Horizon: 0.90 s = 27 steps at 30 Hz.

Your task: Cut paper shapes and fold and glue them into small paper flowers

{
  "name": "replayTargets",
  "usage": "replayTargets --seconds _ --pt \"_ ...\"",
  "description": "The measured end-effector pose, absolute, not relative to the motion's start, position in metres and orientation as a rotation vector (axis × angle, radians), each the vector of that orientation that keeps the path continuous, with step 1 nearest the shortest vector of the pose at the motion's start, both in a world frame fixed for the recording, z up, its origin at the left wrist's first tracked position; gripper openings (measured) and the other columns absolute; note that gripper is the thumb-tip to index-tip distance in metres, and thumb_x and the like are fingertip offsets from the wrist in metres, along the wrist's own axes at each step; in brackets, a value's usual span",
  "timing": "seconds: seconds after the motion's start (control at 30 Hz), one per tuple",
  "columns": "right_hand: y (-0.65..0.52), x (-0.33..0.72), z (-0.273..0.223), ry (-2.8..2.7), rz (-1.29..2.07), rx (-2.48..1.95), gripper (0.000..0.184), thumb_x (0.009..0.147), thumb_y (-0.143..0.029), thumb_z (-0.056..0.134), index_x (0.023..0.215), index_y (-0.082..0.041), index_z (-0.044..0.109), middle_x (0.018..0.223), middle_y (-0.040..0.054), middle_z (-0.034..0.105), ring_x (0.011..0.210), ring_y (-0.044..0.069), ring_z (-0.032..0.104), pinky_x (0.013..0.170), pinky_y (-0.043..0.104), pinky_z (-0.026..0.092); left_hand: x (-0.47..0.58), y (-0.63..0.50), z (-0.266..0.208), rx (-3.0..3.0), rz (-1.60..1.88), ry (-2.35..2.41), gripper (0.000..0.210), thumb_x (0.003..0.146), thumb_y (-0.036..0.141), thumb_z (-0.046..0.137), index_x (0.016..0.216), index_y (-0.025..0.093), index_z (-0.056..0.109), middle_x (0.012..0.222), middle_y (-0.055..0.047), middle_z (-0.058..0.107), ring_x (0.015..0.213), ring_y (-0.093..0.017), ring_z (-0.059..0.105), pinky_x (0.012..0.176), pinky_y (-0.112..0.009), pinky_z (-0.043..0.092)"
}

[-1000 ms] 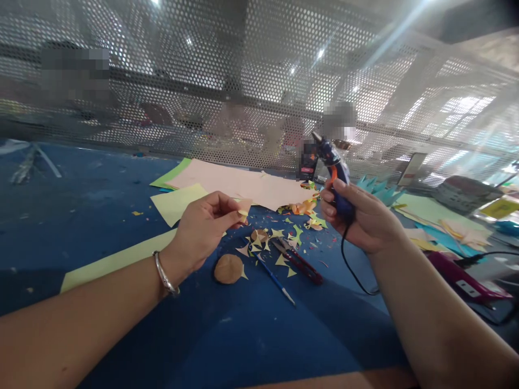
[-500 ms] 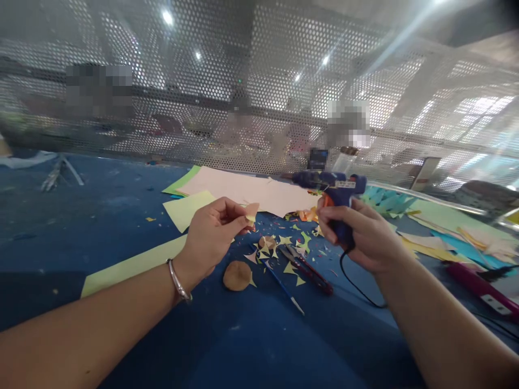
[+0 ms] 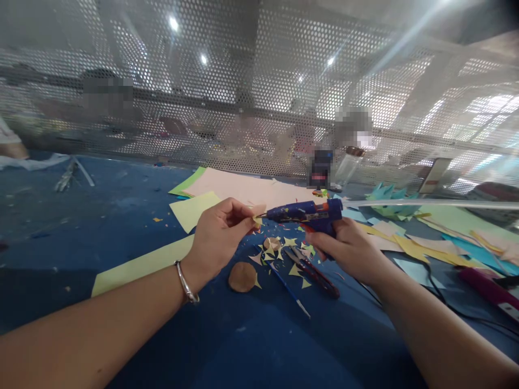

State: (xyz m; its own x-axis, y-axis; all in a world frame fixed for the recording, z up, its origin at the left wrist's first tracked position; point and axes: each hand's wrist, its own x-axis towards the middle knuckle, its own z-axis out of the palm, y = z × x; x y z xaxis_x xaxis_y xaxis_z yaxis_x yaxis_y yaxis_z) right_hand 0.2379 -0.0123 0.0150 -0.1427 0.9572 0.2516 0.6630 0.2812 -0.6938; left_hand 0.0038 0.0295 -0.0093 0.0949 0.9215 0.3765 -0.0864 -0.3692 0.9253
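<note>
Between thumb and fingers, my left hand (image 3: 223, 232) pinches a small pale paper piece (image 3: 259, 209), pinkish on top with a yellowish part below. A blue hot glue gun (image 3: 302, 212) is gripped in my right hand (image 3: 352, 246), a long clear glue stick (image 3: 405, 203) sticking out of its back. The nozzle points left and meets or nearly meets the paper piece; contact is hard to tell. Below the hands lie a round brown disc (image 3: 242, 277), a smaller brown disc (image 3: 272, 245), a thin blue-handled tool (image 3: 288, 287) and dark red-handled scissors (image 3: 316, 274).
Paper scraps (image 3: 295, 268) litter the blue table (image 3: 194, 346). Pale pink sheets (image 3: 243, 189) and yellow-green paper (image 3: 141, 267) lie behind and left. At right are coloured papers (image 3: 430, 246), a magenta power strip (image 3: 486, 283) and a black cord (image 3: 440, 297). A perforated metal screen (image 3: 259, 108) stands behind.
My right hand has brought the glue gun left and down, so its nozzle is now at the paper piece. The glue stick has swung into view. My left hand keeps its pinch.
</note>
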Motion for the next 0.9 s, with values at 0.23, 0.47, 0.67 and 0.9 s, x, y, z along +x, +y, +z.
replayTargets --seconds 0.23,0.47,0.67,0.9 --pt "-0.0116 0.2375 0.0168 -1.925 0.427 -1.508 0.036 0.083 -0.034 0.054 0.050 -0.021 0.047 0.046 -0.0021 0.049 0.046 0.012 0.044 0.050 0.029 0.034 0.0038 0.0292 -0.0099 1.499 1.405 0.850 0.011 0.077 0.016 0.073 0.078 0.020 0.063 0.084 -0.002 0.076 0.071 -0.014 0.070 0.070 -0.027 0.058" --pt "-0.0118 0.2378 0.0171 -1.942 0.414 -1.508 0.036 0.083 -0.032 0.053 0.049 -0.021 0.048 0.047 -0.0021 0.050 0.047 0.011 0.046 0.051 0.028 0.035 0.0033 0.0296 -0.0097 1.508 1.406 0.845 0.011 0.077 0.016 0.074 0.079 0.019 0.063 0.094 -0.004 0.078 0.072 -0.014 0.071 0.072 -0.027 0.058" --pt "-0.0127 0.2384 0.0172 -1.948 0.360 -1.548 0.037 0.083 -0.032 0.053 0.048 -0.021 0.048 0.046 -0.0022 0.050 0.046 0.012 0.045 0.051 0.028 0.034 0.0034 0.0302 -0.0100 1.514 1.410 0.833 0.010 0.078 0.017 0.073 0.079 0.019 0.063 0.080 -0.002 0.075 0.072 -0.015 0.070 0.073 -0.029 0.058" --pt "-0.0128 0.2381 0.0166 -1.956 0.348 -1.544 0.035 0.082 -0.031 0.052 0.048 -0.022 0.047 0.047 -0.0016 0.050 0.047 0.013 0.046 0.050 0.029 0.033 0.0027 0.0307 -0.0107 1.549 1.426 0.868 0.012 0.076 0.020 0.075 0.077 0.019 0.063 0.080 -0.001 0.075 0.068 -0.013 0.068 0.070 -0.028 0.057"
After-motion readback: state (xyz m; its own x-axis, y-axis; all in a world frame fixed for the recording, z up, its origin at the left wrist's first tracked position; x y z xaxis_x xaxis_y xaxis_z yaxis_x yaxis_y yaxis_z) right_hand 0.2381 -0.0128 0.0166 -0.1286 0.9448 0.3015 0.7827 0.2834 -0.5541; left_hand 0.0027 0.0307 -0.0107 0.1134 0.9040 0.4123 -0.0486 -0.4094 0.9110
